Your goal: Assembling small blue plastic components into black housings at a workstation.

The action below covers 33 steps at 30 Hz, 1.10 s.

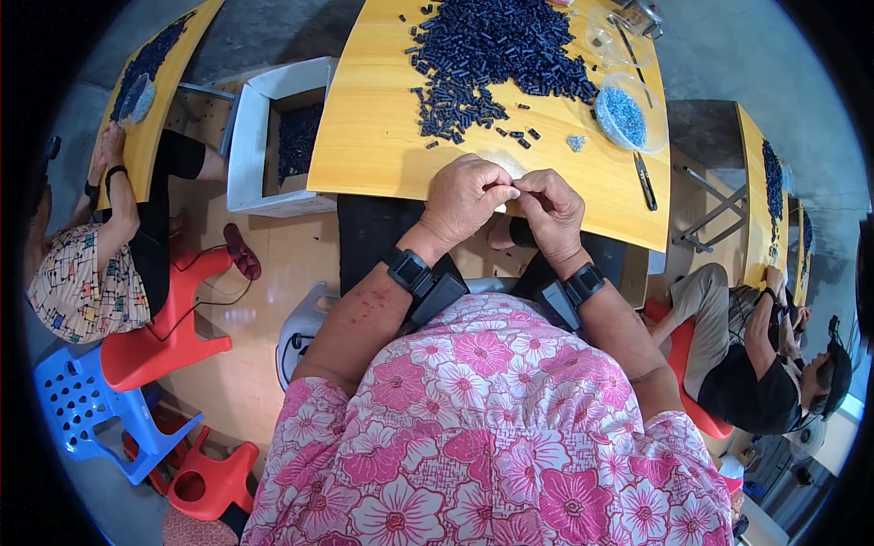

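Observation:
Just over the near edge of the yellow table (364,136), my left hand (462,202) and my right hand (553,207) meet, thumbs and forefingers pinched together. Between the fingertips sits something tiny and dark that I cannot make out. Beyond them spreads a large heap of short black tube-like parts (501,50), several lying loose at its near side. To the right stands a clear round tub (601,127) of small bluish pieces (624,114), with a little pile of similar pieces (575,143) beside it. A slim black hand tool (645,181) lies near the right edge.
A white carton (248,155) with dark parts inside stands left of the table. Another clear dish (608,41) and a metallic container (643,16) are at the far right. Co-workers sit at tables on both sides. Red stools (164,337) and a blue stool (86,400) stand at left.

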Available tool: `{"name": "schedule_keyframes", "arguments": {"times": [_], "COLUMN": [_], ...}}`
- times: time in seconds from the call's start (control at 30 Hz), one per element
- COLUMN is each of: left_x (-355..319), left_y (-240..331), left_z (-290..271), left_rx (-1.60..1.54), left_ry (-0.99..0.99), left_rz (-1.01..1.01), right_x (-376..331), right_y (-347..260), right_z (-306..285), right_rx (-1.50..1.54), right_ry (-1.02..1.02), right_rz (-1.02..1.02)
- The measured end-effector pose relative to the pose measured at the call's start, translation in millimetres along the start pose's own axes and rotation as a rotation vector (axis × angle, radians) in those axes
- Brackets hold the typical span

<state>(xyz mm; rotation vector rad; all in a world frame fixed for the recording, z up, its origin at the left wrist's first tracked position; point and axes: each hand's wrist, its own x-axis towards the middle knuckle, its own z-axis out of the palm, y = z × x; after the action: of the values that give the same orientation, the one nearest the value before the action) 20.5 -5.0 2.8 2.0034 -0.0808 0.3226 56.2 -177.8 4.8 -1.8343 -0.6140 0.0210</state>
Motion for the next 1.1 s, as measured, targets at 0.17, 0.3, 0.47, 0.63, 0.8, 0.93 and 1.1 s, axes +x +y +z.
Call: {"name": "schedule_keyframes", "arguments": {"times": [0.17,0.3,0.47,0.63,0.8,0.93,1.1], "left_x": [0.2,0.7,0.0,0.2,-1.4,-1.0,-3.3], "left_y": [4.5,4.6,5.4,4.7,6.4,8.0,7.0], "left_z": [-1.9,-1.0,-3.5,-3.4,-3.5,-2.7,-4.4], "left_rx": [0.019,0.024,0.046,0.011,0.031,0.033,0.009], "left_ry": [0.011,0.021,-0.014,-0.011,-0.01,0.0,0.011], "left_rz": [-0.007,0.034,0.019,0.038,0.028,0.046,0.048], "right_x": [12.4,42.1,76.4,89.3,90.7,87.6,63.1], "right_y": [-9.5,-9.3,-10.0,-12.2,-13.6,-10.7,-31.5], "right_z": [-8.3,-8.3,-0.5,7.2,8.5,4.3,-6.0], "right_rx": [0.106,-0.294,-0.729,-0.861,-0.917,-1.035,-1.017], "right_ry": [-0.017,0.046,-0.016,-0.065,-0.131,-0.197,-0.31], "right_rz": [0.113,-0.109,-0.346,-0.372,-0.444,-0.535,-0.42]}}
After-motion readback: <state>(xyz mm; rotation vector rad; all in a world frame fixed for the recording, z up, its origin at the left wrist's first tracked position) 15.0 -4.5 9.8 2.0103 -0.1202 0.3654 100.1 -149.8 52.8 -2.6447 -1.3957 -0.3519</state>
